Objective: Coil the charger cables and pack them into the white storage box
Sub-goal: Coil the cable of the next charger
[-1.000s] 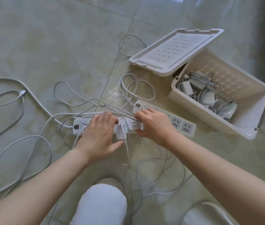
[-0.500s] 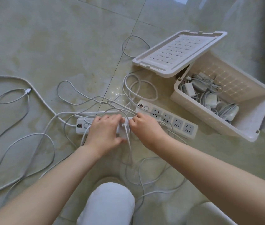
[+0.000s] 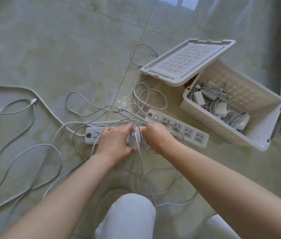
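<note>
Hands low over the floor (image 3: pixel 50 49), both working at one spot.

- Grip, left: left hand (image 3: pixel 115 142) lies across the strip (image 3: pixel 91 137), fingers curled over its far edge, thumb at the near edge. It is clamped on the strip, which I judge is to brace it against a pull. Fingertips and thumb both end against a white charger (image 3: pixel 134 141) plugged into the strip. The charger's lead drops toward the knee (image 3: pixel 127 216).
- Grip, right: right hand (image 3: pixel 158 137) is clenched just right of the charger, knuckles up. What the fingers hold is hidden, so I cannot tell whether it has a plug or nothing.
- Second strip (image 3: pixel 188 131) sits just beyond, at an angle, with four sockets bare. That suggests its chargers are already out.
- Box (image 3: pixel 222 133) sits to the right, apart from the hands and probably within reach. Lid (image 3: pixel 188 61) is propped tilted on its far-left rim, leaving the mouth open for dropping things in. Several packed chargers (image 3: pixel 220 106) with bundled leads lie in the bottom.
- Cables (image 3: pixel 24 152) sprawl loose over the floor left of the hands, not yet coiled. One ends in a small connector (image 3: pixel 33 100).
- Writing: none legible. Each strip has a dark shield mark (image 3: pixel 88 135) beside a round button (image 3: pixel 95 135) at its left end, too small to read.
</note>
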